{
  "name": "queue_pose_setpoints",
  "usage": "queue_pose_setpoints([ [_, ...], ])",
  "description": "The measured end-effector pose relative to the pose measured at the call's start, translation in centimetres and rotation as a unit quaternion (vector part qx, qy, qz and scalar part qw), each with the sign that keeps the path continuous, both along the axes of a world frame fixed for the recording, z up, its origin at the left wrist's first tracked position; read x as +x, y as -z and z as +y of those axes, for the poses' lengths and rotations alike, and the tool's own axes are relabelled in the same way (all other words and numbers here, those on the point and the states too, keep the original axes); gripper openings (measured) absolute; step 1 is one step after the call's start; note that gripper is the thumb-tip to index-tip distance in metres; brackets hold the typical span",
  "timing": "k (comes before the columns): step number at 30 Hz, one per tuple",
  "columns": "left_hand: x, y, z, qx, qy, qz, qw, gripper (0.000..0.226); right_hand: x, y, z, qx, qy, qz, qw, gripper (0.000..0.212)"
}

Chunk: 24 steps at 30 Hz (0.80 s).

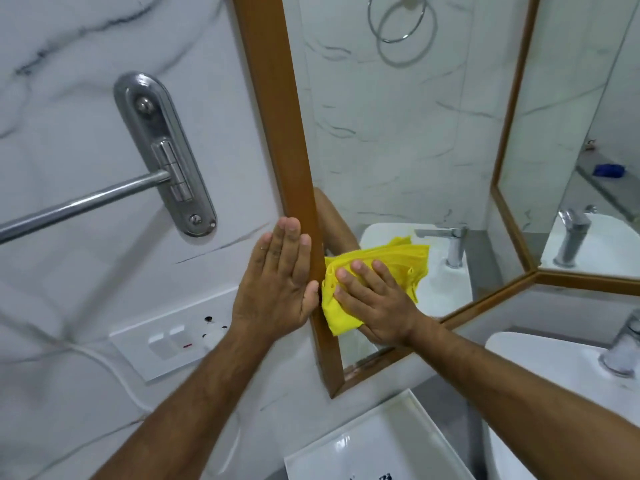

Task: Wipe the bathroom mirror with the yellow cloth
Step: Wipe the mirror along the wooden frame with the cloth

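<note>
The bathroom mirror (398, 140) hangs on the marble wall in a brown wooden frame (277, 109). A crumpled yellow cloth (337, 315) is pressed flat against the glass in the mirror's lower left corner, under my right hand (375, 303), whose fingers are spread over it. The cloth's reflection shows just above the fingers. My left hand (277, 282) lies flat, fingers together, on the wall tile and the frame's left edge, beside the cloth, holding nothing.
A steel towel bar (86, 202) on an oval bracket juts from the wall at left. A white switch plate (173, 337) with a plugged cord sits below it. A white tray (374, 448) lies under the mirror; a basin with a chrome tap (623, 344) is at right.
</note>
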<state>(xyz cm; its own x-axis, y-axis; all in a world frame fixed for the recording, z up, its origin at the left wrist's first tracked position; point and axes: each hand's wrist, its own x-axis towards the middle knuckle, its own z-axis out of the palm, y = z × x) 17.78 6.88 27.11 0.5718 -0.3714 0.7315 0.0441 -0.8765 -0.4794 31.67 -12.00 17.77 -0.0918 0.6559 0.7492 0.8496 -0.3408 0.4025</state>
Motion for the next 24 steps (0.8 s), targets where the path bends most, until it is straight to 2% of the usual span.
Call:
queue_pose_setpoints([
  [4, -0.7, 2.6, -0.9, -0.012, -0.005, 0.023, 1.0, 0.088, -0.3, 0.5, -2.0, -0.089, -0.006, -0.007, 0.996, 0.054],
  [6, -0.9, 3.5, -1.3, -0.033, -0.001, 0.022, 0.999, 0.088, -0.2, -0.3, -2.2, -0.101, -0.005, -0.015, 0.995, 0.057],
  [11, -0.6, 6.8, -1.4, -0.076, 0.024, 0.03, 0.996, 0.085, -0.7, 2.3, 0.6, 0.033, 0.008, 0.025, 0.999, 0.05],
  [13, -0.2, 8.6, -1.5, -0.085, 0.033, 0.025, 0.996, 0.085, -0.7, 5.0, 1.1, 0.045, 0.014, 0.007, 0.999, 0.046],
  [15, 0.1, 10.2, -2.1, -0.103, 0.021, 0.022, 0.994, 0.087, -0.6, 7.9, 0.0, -0.011, 0.014, -0.003, 1.0, 0.043],
  [18, 0.0, 12.5, -3.0, -0.138, 0.002, 0.053, 0.989, 0.087, -1.9, 11.9, -2.7, -0.15, 0.004, 0.007, 0.989, 0.046],
  [20, -0.6, 13.9, -3.6, -0.168, -0.009, 0.093, 0.981, 0.083, -3.4, 14.2, -4.1, -0.254, 0.005, 0.05, 0.966, 0.058],
  [21, -1.2, 14.6, -3.8, -0.182, -0.007, 0.119, 0.976, 0.081, -4.4, 14.8, -4.6, -0.289, 0.022, 0.101, 0.952, 0.069],
  [23, -3.0, 15.9, -3.8, -0.212, 0.004, 0.17, 0.963, 0.08, -5.8, 15.1, -4.7, -0.287, 0.036, 0.209, 0.934, 0.082],
  [24, -4.4, 16.8, -4.0, -0.234, 0.004, 0.202, 0.951, 0.081, -6.3, 15.1, -4.7, -0.278, 0.02, 0.264, 0.923, 0.081],
])
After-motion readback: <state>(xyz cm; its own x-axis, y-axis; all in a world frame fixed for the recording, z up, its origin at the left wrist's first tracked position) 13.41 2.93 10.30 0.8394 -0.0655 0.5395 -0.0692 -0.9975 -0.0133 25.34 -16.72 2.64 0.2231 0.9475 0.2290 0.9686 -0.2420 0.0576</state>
